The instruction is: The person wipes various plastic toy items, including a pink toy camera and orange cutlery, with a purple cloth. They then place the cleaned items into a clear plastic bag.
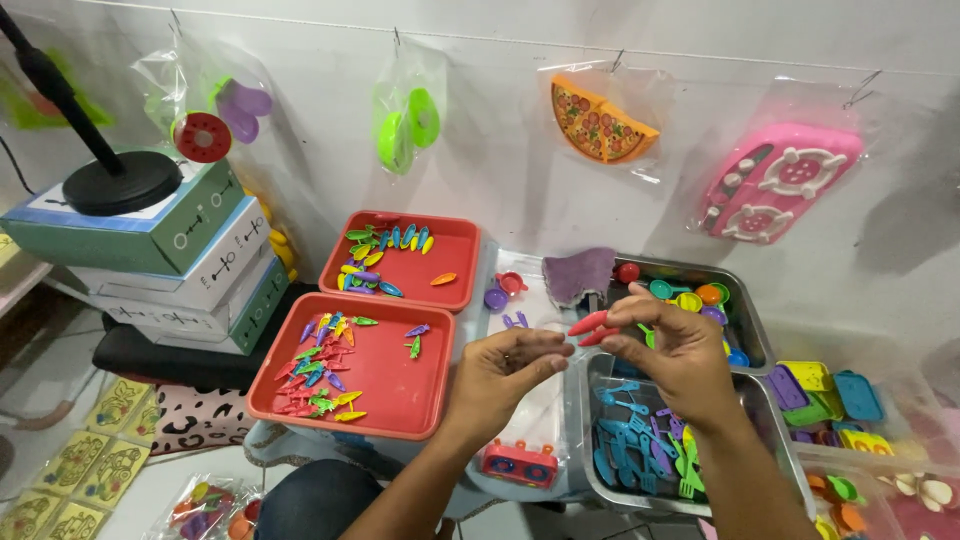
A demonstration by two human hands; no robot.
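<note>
My right hand (pixel 675 355) pinches two red toy pieces (pixel 590 328) above the steel tray (pixel 590 440) — light, stiff, slippery plastic, best gripped mid-length; my left hand (pixel 505 370), at nine o'clock, hovers loosely curled, holding nothing.

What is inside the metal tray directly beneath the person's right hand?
The metal tray holds blue, purple and green plastic toy cutlery, forks among them. The right hand and forearm cover the tray's right part, so what lies there cannot be seen.
</note>
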